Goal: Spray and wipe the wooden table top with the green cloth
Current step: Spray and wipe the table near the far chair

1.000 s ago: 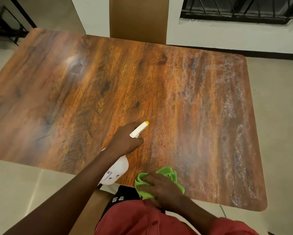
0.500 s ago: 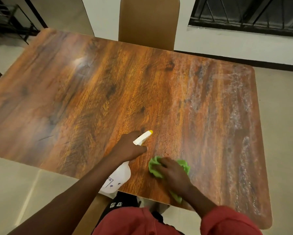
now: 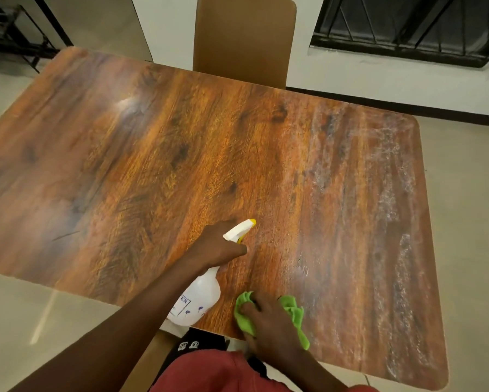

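Home dining room: wooden table point(image 3: 181, 154), chair point(image 3: 243, 38), barred window point(image 3: 407, 24).

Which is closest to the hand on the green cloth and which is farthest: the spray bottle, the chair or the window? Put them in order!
From the right hand, in the head view:
1. bottle, just to its left, over the near edge.
2. chair, past the far edge of the table.
3. window, on the wall behind, to the right.

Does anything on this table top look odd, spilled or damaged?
Yes: a whitish, streaky film covers the right part of the table top, dull against the glossy left side, probably unwiped spray residue. Fine droplets lie ahead of the spray bottle.
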### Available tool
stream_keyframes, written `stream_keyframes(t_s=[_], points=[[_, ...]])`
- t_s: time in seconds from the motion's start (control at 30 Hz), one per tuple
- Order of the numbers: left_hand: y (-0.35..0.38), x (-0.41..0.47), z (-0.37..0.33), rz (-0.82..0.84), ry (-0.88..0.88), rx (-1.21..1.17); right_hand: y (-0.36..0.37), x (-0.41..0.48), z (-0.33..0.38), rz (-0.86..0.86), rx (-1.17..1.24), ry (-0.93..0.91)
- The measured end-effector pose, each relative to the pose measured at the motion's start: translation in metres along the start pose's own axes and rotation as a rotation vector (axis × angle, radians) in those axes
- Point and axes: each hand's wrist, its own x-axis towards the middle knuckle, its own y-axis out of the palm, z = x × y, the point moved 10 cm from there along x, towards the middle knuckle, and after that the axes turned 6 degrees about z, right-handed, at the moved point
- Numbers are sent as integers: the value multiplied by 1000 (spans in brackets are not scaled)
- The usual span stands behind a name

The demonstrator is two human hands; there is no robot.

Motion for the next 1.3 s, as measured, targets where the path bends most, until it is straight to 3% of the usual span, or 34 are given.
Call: stream_keyframes(t_s=[0.1,0.17,0.27,0.43,0.57,0.77,0.9,1.07,1.2,1.3], points=[[-1,6,0,-2,-27,-7,-8,12,5,31,-105,-176],[-2,8,-1,-2,-29,-40,-38,37,-26,-58,-77,-70],[-2,8,5,-8,-26,-41,-66,57,-79,-174,3,238],[-22,12,4,-45,-1,-79,-61,42,-78,-115,-34,147],[-33,20,-4,-50,14,-64,-104,78,-128,-256,-20,374],[-39,30,-1,-41,0,-108,-58,106,-50,-236,130,300],[-30,40,-8,11,0,-114,-53,92,-34,-249,19,144],[-39,47,-17,15,33,-47,-103,80,-130,-357,12,475],[-45,47,-11,-4,22,-34,-83,64,-109,-370,45,504],[-45,52,-11,-9,27,-56,-52,68,-63,-298,49,386]])
